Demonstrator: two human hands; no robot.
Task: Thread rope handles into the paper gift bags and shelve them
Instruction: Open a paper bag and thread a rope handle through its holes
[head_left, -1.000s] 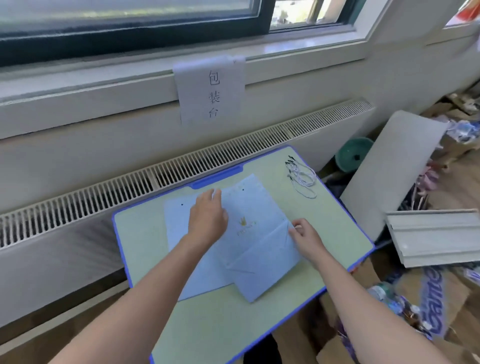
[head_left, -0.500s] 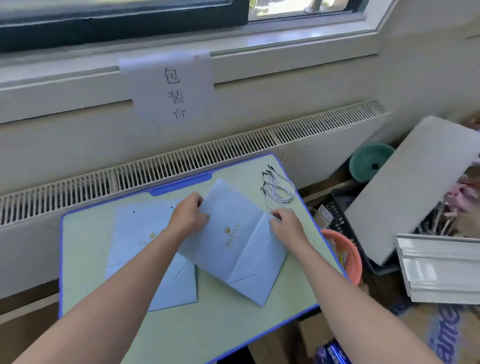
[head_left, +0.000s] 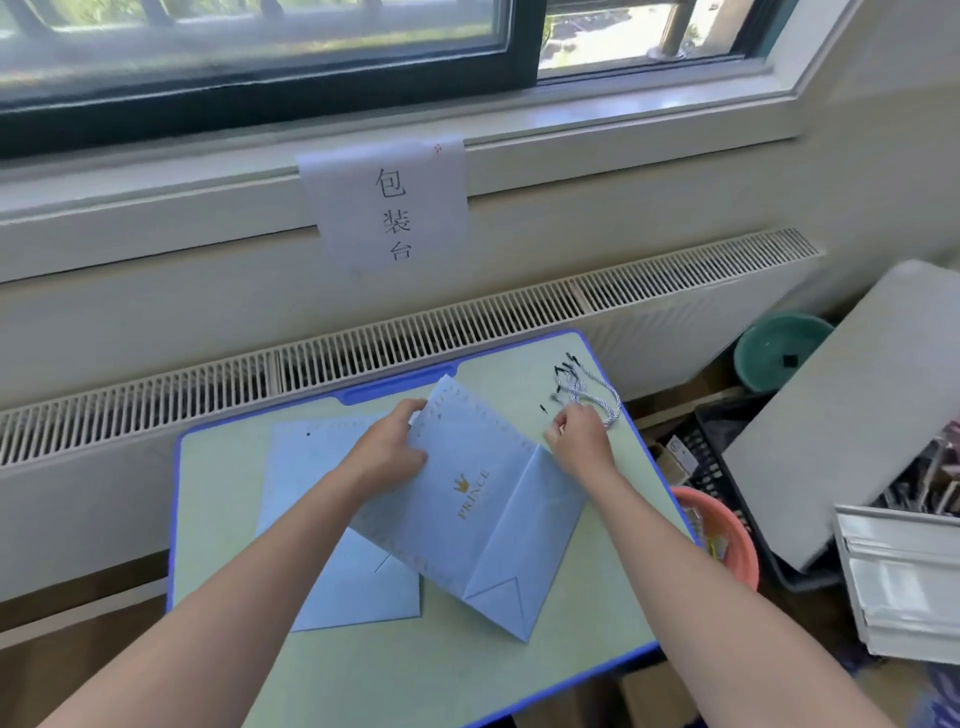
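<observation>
A light blue paper gift bag (head_left: 483, 514) with a gold crown and "PRINCE" print lies folded flat and slanted on the small green table (head_left: 447, 675). My left hand (head_left: 387, 449) grips the bag's top left edge, lifting it slightly. My right hand (head_left: 582, 439) pinches the bag's upper right edge, close to a bundle of white rope handles (head_left: 587, 389) with black tips at the table's far right corner. A second flat blue bag (head_left: 322, 519) lies underneath on the left, partly covered.
The table has a blue rim and stands against a radiator grille (head_left: 415, 332) under a window. A paper sign (head_left: 389, 208) hangs above. On the right floor are a pink basin (head_left: 722, 535), a teal bowl (head_left: 779, 348), a black crate, grey boards and white panels.
The upper bag has slid right, off the lower one, and its top edge is now raised. My right hand moved up toward the rope bundle. The camera came closer.
</observation>
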